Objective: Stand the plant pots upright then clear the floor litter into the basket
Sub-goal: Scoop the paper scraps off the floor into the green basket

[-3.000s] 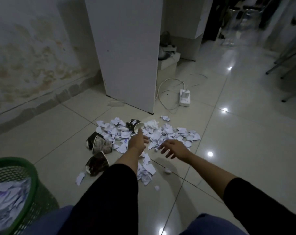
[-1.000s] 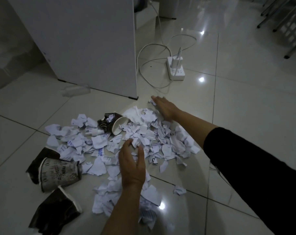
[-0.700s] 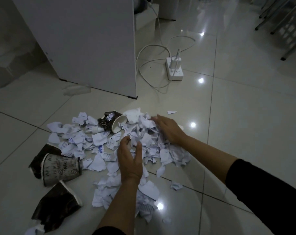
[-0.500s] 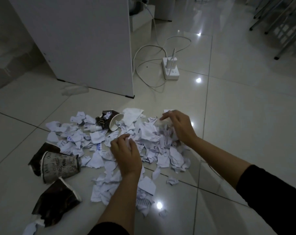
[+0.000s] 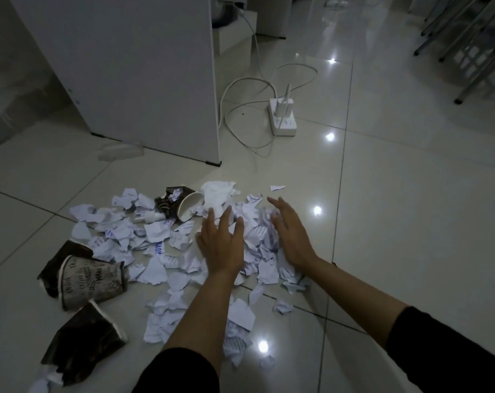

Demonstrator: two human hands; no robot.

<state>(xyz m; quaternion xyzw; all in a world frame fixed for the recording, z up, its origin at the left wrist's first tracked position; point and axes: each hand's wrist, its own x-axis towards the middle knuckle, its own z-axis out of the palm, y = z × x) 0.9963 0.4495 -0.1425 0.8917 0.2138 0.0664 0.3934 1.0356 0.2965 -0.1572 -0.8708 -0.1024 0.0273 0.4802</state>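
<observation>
Scraps of torn white paper (image 5: 183, 251) lie heaped on the glossy tiled floor (image 5: 382, 222) among 4 toppled brown paper cups (image 5: 93, 282). Light and loose, they should scoop best from both flanks. Left hand (image 5: 222, 245) and right hand (image 5: 293, 236) rest on the heap, fingers (image 5: 226, 219) straight, holding nothing.

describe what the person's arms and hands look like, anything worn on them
Both arms wear dark, black-looking long sleeves pushed up so the forearms are bare: the left sleeve ends near the elbow, the right sleeve a bit past it. The left hand and right hand are bare, with no gloves, and no watch, ring or bracelet visible in this dim light.
</observation>
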